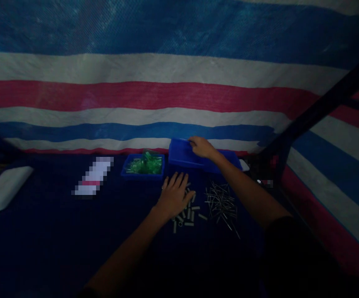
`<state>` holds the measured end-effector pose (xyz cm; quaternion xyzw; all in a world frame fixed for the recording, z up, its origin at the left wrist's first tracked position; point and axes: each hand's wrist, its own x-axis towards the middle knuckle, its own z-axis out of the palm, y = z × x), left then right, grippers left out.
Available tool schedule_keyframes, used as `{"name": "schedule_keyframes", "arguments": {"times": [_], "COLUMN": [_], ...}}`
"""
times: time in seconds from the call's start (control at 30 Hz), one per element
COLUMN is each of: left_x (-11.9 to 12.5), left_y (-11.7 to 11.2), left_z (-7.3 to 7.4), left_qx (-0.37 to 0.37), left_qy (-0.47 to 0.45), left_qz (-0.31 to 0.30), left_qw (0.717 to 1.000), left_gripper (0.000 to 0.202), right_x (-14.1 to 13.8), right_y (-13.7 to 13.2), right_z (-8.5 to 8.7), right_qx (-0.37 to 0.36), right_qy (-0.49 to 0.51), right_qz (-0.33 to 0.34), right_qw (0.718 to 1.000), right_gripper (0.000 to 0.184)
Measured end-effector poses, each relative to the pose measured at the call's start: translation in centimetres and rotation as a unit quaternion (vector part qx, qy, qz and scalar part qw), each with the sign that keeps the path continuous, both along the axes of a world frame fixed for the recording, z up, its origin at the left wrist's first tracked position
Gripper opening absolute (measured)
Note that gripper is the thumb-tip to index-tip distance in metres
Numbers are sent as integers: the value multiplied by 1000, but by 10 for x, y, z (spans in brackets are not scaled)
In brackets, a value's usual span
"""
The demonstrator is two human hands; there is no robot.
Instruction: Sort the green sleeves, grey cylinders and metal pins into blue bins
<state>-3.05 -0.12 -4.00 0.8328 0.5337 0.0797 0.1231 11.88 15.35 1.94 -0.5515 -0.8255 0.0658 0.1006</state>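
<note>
My right hand [201,147] is closed on the far rim of a blue plastic bin [179,154], which looks tilted; its inside shows no contents from here. My left hand [173,196] lies palm down with fingers spread, over the left side of a loose pile of short pale tubes [189,215]. Whether it presses on them is hidden under the palm. Right of the tubes lies a heap of thin metal rods [222,202], below my right forearm.
Left of the tilted bin, a blue tray [126,175] holds green and clear plastic pieces [148,164]. A second blue bin [231,159] is at right. A blurred-out paper [95,176] and a white object [4,188] lie leftward. Striped sheeting [136,94] and a dark post [309,111] bound the table.
</note>
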Motion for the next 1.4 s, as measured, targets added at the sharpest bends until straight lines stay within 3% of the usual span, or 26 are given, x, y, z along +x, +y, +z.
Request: {"name": "schedule_keyframes", "arguments": {"times": [0.27,0.4,0.47,0.53,0.6,0.67,0.77,0.87,1.0,1.07,1.13,1.2,1.3,1.37,1.4], "left_x": [2,-9,-25,-52,-85,-119,-153,-160,-157,-157,-157,-152,-135,-120,-113], "left_y": [-3,-9,-8,-1,12,28,57,81,87,74,52,26,-7,-19,-21], "left_z": [0,11,19,27,32,35,37,36,32,32,37,46,60,63,62], "left_qx": [-42,-50,-14,71,174,204,96,47,51,69,87,114,124,111,113], "left_qy": [5,-38,-85,-141,-179,-140,3,44,-36,-75,-93,-112,-121,-113,-108], "left_qz": [-75,-126,-139,-85,27,83,40,-17,-24,-1,24,28,-24,-68,-83], "left_qw": [996,990,987,984,968,965,995,998,998,995,992,987,985,985,984], "left_gripper": [57,56,52,42,39,59,107,114,111,112,118,124,117,102,94], "right_x": [-14,-17,-15,-12,-8,-6,-10,-19,-31,-37,-45,-53,-63,-65,-65], "right_y": [13,3,-10,-27,-47,-70,-103,-128,-144,-148,-154,-163,-178,-186,-189], "right_z": [-21,-23,-21,-20,-22,-26,-34,-39,-42,-42,-42,-40,-33,-28,-26], "right_qx": [-34,-23,6,54,115,162,173,137,84,38,-45,-162,-343,-412,-420], "right_qy": [-56,-68,-66,-48,5,85,184,260,369,435,523,624,722,740,745], "right_qz": [39,35,17,-19,-57,-66,-29,11,-13,-49,-73,-81,-61,-63,-73], "right_qw": [997,997,998,997,992,981,967,956,926,898,848,760,598,528,514], "right_gripper": [31,31,33,37,37,31,22,16,13,13,16,27,42,46,47]}}
